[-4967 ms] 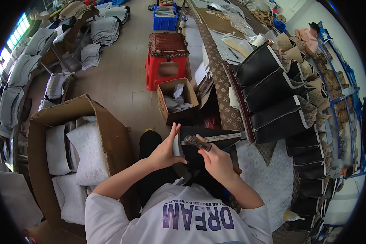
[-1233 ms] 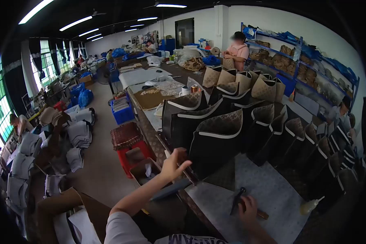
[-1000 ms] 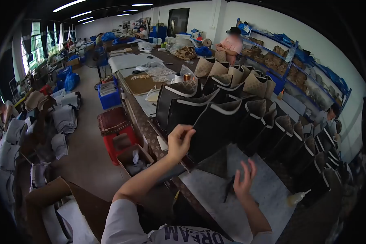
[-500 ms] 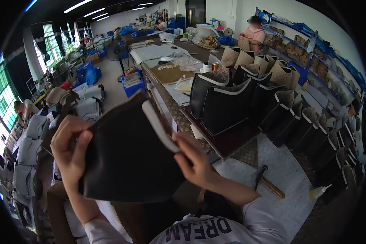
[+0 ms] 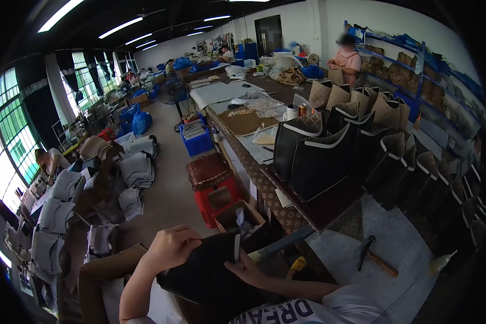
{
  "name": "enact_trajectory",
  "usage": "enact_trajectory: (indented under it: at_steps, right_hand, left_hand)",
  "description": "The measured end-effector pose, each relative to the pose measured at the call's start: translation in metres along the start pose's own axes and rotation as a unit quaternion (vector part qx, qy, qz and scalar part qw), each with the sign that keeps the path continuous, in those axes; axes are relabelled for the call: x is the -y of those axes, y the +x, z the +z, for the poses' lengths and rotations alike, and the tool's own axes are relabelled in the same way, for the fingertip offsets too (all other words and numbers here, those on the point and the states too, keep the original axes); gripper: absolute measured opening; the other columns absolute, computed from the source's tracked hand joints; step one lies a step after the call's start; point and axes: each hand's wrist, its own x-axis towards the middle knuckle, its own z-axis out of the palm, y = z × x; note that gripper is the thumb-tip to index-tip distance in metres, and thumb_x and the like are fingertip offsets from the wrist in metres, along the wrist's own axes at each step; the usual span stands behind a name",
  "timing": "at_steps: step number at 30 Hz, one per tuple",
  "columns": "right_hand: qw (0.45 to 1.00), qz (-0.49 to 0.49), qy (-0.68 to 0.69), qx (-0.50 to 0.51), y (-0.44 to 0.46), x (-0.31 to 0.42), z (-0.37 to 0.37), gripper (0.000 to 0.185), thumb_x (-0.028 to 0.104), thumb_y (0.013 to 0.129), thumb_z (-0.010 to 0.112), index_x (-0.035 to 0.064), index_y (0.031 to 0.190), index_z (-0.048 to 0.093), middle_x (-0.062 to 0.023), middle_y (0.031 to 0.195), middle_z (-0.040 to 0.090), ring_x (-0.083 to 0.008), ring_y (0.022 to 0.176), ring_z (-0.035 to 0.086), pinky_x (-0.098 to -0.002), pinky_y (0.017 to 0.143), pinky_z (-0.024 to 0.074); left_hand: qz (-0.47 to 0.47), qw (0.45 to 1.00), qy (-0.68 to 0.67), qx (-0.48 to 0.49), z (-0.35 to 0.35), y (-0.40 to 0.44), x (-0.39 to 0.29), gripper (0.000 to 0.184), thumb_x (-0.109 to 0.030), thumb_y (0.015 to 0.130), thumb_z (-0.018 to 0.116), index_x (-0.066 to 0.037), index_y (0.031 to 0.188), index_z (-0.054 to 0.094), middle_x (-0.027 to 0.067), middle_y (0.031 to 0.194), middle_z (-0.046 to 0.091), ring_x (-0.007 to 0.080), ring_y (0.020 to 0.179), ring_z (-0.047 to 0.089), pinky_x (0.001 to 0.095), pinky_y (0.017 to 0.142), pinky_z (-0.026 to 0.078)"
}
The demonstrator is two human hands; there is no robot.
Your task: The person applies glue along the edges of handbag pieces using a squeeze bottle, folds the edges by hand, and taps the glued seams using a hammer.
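Observation:
Low in front of my body I hold a black bag body (image 5: 202,272) with a pale edging strip along its right side. My left hand (image 5: 173,248) is closed on its upper left edge, fingers bent over. My right hand (image 5: 248,270) grips the right side just under the pale strip, thumb on the near face and the other fingers partly hidden. Several finished-looking black bags (image 5: 321,167) with pale rims and patterned linings stand upright on the worktable to the right, apart from my hands.
A hammer (image 5: 380,258) and a small squeeze bottle (image 5: 443,263) lie on the table at right. Left of the table stand a red stool (image 5: 209,197), a cardboard box (image 5: 240,218) and a blue crate (image 5: 195,141). Stacked panels (image 5: 136,170) line the left. A person (image 5: 344,62) stands at the far side.
The bag body has come down toward my lap with both hands still on it. My view has tilted up, bringing the red stool and cardboard box into sight.

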Motion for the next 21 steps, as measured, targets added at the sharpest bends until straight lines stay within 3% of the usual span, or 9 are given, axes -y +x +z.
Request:
enact_trajectory:
  at_steps: [4,7,9,10,13,14,18,19,21]
  right_hand:
    - [0.989,0.051,0.115,-0.082,-0.025,0.02,-0.047,0.045,0.011,0.093,0.065,0.0016,0.13,0.041,-0.0018,0.092,0.055,-0.0061,0.074,0.054,-0.0241,0.058,0.0424]
    - [0.971,0.061,0.073,-0.219,-0.054,-0.005,-0.092,0.056,0.007,0.093,0.062,0.0039,0.14,0.032,-0.0065,0.104,0.056,-0.0087,0.081,0.055,-0.024,0.064,0.0448]
    - [0.936,0.01,0.057,-0.347,-0.067,-0.003,-0.115,0.063,0.005,0.093,0.06,0.0056,0.145,0.024,-0.0101,0.114,0.055,-0.0114,0.088,0.056,-0.0246,0.071,0.0468]
    - [0.915,-0.081,-0.017,-0.394,-0.065,-0.006,-0.122,0.06,0.003,0.092,0.058,0.0069,0.146,0.03,-0.0151,0.128,0.05,-0.0204,0.106,0.056,-0.031,0.086,0.0479]
    - [0.878,-0.185,-0.305,-0.32,-0.058,0.019,-0.146,0.049,0.003,0.093,0.056,0.009,0.14,0.044,-0.0135,0.131,0.05,-0.029,0.114,0.053,-0.0395,0.097,0.0436]
    - [0.899,-0.155,-0.33,-0.242,-0.056,0.034,-0.148,0.041,0.005,0.092,0.058,0.0094,0.133,0.054,-0.0126,0.127,0.053,-0.0336,0.12,0.051,-0.0451,0.103,0.0393]
    - [0.908,-0.178,-0.374,-0.068,-0.035,0.019,-0.148,0.044,0.019,0.088,0.068,0.0122,0.13,0.057,-0.0073,0.12,0.059,-0.0254,0.115,0.056,-0.0456,0.108,0.0352]
    - [0.91,-0.162,-0.38,-0.031,-0.03,0.014,-0.148,0.044,0.022,0.087,0.07,0.0123,0.128,0.058,-0.0066,0.115,0.061,-0.0228,0.112,0.058,-0.0453,0.107,0.0355]
    - [0.909,-0.193,-0.365,-0.053,-0.018,0.0,-0.151,0.026,0.023,0.081,0.075,0.0127,0.104,0.069,-0.0024,0.095,0.065,-0.02,0.098,0.062,-0.0431,0.103,0.0386]
  left_hand:
    - [0.025,0.996,-0.07,0.049,0.069,0.026,0.019,0.009,-0.011,0.081,0.069,-0.006,0.089,0.069,0.0103,0.084,0.066,0.0278,0.071,0.066,0.0358,0.063,0.053]
    - [0.09,0.987,-0.113,0.069,0.136,0.045,0.022,0.011,-0.013,0.083,0.068,-0.006,0.091,0.069,0.0106,0.087,0.067,0.0295,0.075,0.067,0.0379,0.065,0.055]
    - [0.086,0.988,-0.106,0.075,0.188,0.052,0.012,0.012,-0.014,0.084,0.067,-0.006,0.092,0.069,0.0112,0.087,0.066,0.031,0.076,0.067,0.039,0.065,0.055]
    - [0.085,0.989,-0.099,0.064,0.217,0.053,0.009,0.012,-0.014,0.084,0.067,-0.006,0.093,0.069,0.0114,0.087,0.065,0.0314,0.076,0.066,0.0392,0.065,0.055]
    - [0.084,0.992,-0.089,0.037,0.247,0.053,-0.004,0.02,-0.015,0.084,0.068,-0.003,0.099,0.066,0.0121,0.09,0.064,0.0325,0.079,0.065,0.0401,0.068,0.054]
    - [0.093,0.99,-0.087,0.055,0.247,0.053,0.001,0.023,-0.015,0.084,0.068,-0.002,0.103,0.065,0.0129,0.093,0.064,0.0328,0.081,0.066,0.0397,0.07,0.055]
    - [0.082,0.985,-0.15,-0.003,0.222,0.026,-0.003,0.04,-0.014,0.085,0.069,0.0,0.121,0.06,0.018,0.112,0.063,0.0351,0.099,0.063,0.0389,0.084,0.053]
    - [0.084,0.99,-0.112,-0.005,0.214,0.018,0.0,0.054,-0.013,0.085,0.069,-0.002,0.134,0.05,0.0202,0.127,0.057,0.0372,0.112,0.058,0.0397,0.094,0.049]
    - [0.029,0.999,-0.028,-0.005,0.205,-0.003,0.01,0.058,-0.013,0.084,0.07,-0.003,0.137,0.047,0.0195,0.131,0.053,0.0383,0.115,0.055,0.0423,0.097,0.047]
